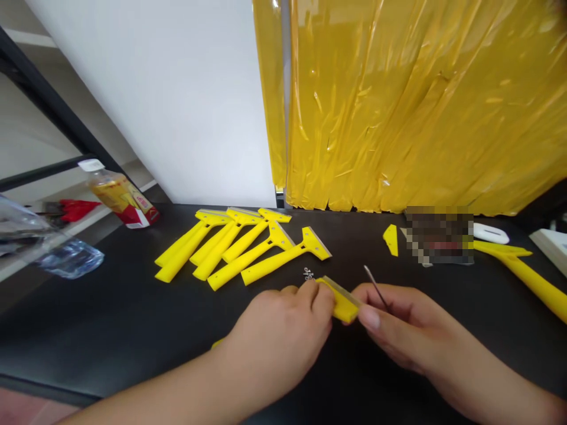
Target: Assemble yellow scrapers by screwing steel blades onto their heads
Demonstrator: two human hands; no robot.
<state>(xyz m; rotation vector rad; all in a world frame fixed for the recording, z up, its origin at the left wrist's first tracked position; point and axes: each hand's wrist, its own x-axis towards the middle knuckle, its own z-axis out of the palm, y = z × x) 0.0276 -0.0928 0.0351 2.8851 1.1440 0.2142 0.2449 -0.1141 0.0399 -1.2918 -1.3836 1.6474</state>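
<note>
My left hand (283, 324) is wrapped round a yellow scraper (343, 306), whose head carries a thin metal blade along its upper edge. A bit of yellow shows behind the left wrist, probably the handle's end. My right hand (407, 330) pinches at the right end of the scraper head with its thumb, and a thin metal rod (375, 287), perhaps a hex key, sticks up from its fingers. Just beyond the left fingers lie several small screws (308, 273). Farther off, several yellow scrapers (248, 262) with blades rest in a fanned row.
A loose yellow blade cover (390, 241) lies at the right, near a blurred packet (438, 236). Another yellow scraper handle (531, 283) lies at far right. A drink bottle (121, 198) and a clear water bottle (73, 257) are at left. Yellow film (398, 118) hangs behind the black table.
</note>
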